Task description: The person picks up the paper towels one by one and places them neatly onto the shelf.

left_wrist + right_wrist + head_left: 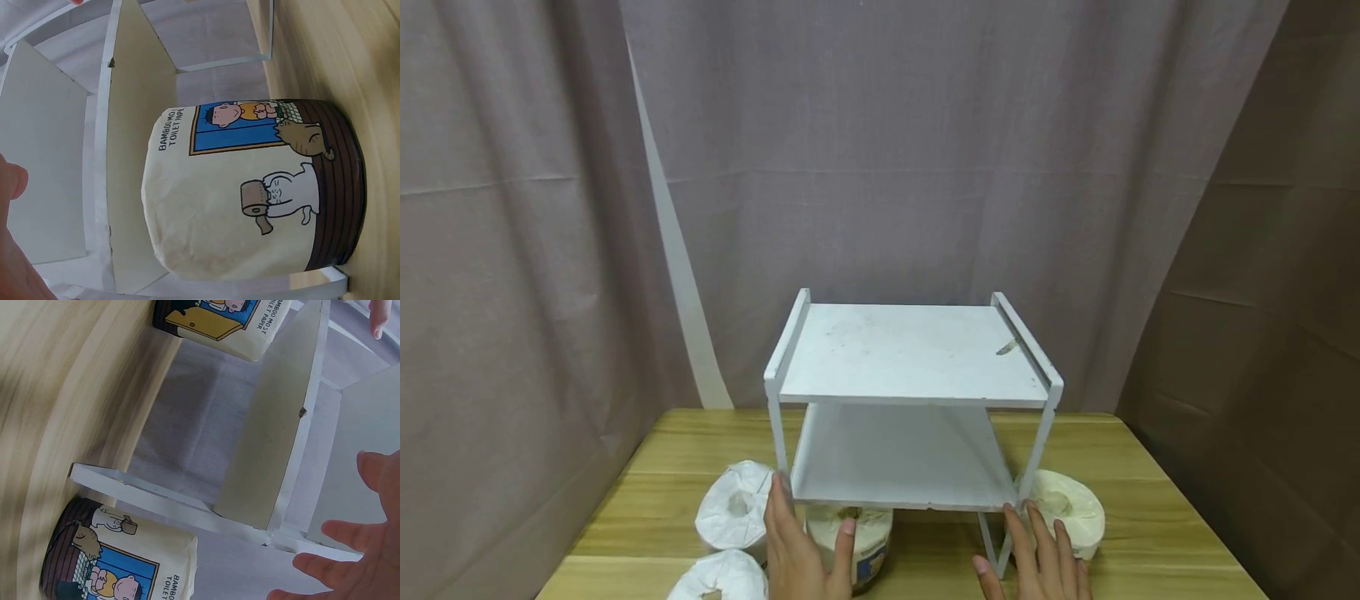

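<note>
A white two-tier shelf rack (917, 350) stands on the wooden table. My left hand (801, 554) has its fingers extended at the left front post, with the thumb apart below the lower shelf's edge. On the other side, my right hand (1037, 562) spreads its fingers, the index fingertip right at the lower shelf's front right corner. Beneath the lower shelf, toward the left, sits a printed toilet paper roll (212, 206), partly hidden by my left hand in the head view. Another printed toilet paper roll (165, 540) stands outside the rack's right leg.
Two white-wrapped rolls, a farther one (733, 504) and a nearer one (730, 575), stand left of the rack. A grey curtain (887, 150) hangs behind the wooden table (1150, 517), and a brown curtain (1262, 333) hangs at the right.
</note>
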The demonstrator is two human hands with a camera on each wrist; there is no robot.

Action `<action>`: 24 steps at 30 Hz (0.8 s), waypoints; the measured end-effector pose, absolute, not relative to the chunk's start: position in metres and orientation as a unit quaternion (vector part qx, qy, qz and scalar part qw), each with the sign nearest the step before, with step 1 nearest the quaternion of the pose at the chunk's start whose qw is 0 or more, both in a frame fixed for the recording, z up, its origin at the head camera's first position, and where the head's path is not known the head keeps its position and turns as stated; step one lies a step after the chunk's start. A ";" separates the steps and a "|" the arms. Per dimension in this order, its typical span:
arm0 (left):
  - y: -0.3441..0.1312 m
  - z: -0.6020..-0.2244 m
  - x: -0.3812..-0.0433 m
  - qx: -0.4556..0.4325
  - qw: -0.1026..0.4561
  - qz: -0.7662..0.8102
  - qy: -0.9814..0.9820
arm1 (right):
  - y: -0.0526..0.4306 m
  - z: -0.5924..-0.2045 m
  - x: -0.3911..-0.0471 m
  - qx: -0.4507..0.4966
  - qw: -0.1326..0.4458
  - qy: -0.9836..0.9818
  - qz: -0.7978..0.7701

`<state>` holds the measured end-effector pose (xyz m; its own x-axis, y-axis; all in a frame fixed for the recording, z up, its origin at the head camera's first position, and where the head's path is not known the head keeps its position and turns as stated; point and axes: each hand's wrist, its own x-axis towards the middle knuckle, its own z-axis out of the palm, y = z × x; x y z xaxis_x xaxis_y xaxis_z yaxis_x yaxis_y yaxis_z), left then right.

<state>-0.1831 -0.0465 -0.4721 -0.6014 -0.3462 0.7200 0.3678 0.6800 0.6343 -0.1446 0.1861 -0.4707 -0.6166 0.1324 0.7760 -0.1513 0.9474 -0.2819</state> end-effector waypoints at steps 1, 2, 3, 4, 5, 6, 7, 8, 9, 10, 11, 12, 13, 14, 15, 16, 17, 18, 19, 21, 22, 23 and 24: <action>-0.046 -0.472 -0.183 -0.003 0.441 -0.403 -0.802 | 0.186 -0.471 -0.144 0.005 0.439 -0.884 0.163; -0.047 -0.472 -0.183 -0.002 0.438 -0.407 -0.801 | 0.187 -0.472 -0.144 0.006 0.440 -0.883 0.163; -0.047 -0.472 -0.184 -0.002 0.436 -0.412 -0.800 | 0.187 -0.472 -0.144 0.006 0.441 -0.882 0.165; -0.047 -0.472 -0.184 -0.003 0.436 -0.413 -0.800 | 0.188 -0.473 -0.144 0.008 0.443 -0.881 0.166; -0.047 -0.473 -0.185 -0.003 0.435 -0.416 -0.798 | 0.188 -0.473 -0.145 0.009 0.445 -0.880 0.167; -0.047 -0.473 -0.186 -0.003 0.433 -0.421 -0.797 | 0.189 -0.473 -0.144 0.010 0.447 -0.879 0.168; -0.047 -0.472 -0.186 -0.001 0.430 -0.425 -0.796 | 0.189 -0.474 -0.145 0.011 0.450 -0.877 0.167; -0.048 -0.472 -0.186 0.002 0.428 -0.430 -0.795 | 0.190 -0.474 -0.145 0.013 0.453 -0.876 0.167; -0.048 -0.472 -0.186 0.005 0.424 -0.433 -0.796 | 0.190 -0.474 -0.145 0.014 0.456 -0.874 0.167; -0.048 -0.471 -0.186 0.010 0.419 -0.437 -0.796 | 0.190 -0.474 -0.145 0.016 0.459 -0.873 0.165; -0.048 -0.470 -0.186 0.014 0.412 -0.443 -0.796 | 0.191 -0.474 -0.145 0.016 0.460 -0.872 0.164; -0.048 -0.469 -0.186 0.019 0.406 -0.449 -0.796 | 0.191 -0.475 -0.145 0.016 0.462 -0.872 0.163; -0.048 -0.469 -0.185 0.024 0.399 -0.455 -0.796 | 0.191 -0.475 -0.145 0.016 0.462 -0.872 0.161; -0.047 -0.468 -0.185 0.027 0.393 -0.459 -0.796 | 0.191 -0.475 -0.145 0.014 0.461 -0.872 0.161; -0.047 -0.467 -0.185 0.030 0.388 -0.462 -0.797 | 0.191 -0.475 -0.144 0.013 0.460 -0.873 0.161; -0.047 -0.467 -0.185 0.032 0.385 -0.467 -0.796 | 0.192 -0.475 -0.144 0.012 0.458 -0.874 0.160; -0.047 -0.466 -0.185 0.034 0.382 -0.468 -0.796 | 0.192 -0.475 -0.144 0.011 0.456 -0.875 0.160; -0.048 -0.465 -0.185 0.036 0.378 -0.470 -0.797 | 0.192 -0.475 -0.143 0.009 0.454 -0.877 0.160; -0.048 -0.465 -0.186 0.037 0.373 -0.476 -0.795 | 0.192 -0.475 -0.143 0.007 0.452 -0.878 0.160; -0.049 -0.463 -0.186 0.039 0.365 -0.490 -0.790 | 0.192 -0.474 -0.142 0.002 0.448 -0.879 0.162; -0.050 -0.463 -0.187 0.040 0.360 -0.499 -0.787 | 0.192 -0.473 -0.141 0.000 0.446 -0.880 0.163; -0.050 -0.461 -0.187 0.043 0.357 -0.508 -0.783 | 0.192 -0.473 -0.141 -0.003 0.444 -0.881 0.164; -0.051 -0.460 -0.187 0.046 0.354 -0.519 -0.777 | 0.192 -0.472 -0.140 -0.005 0.443 -0.881 0.166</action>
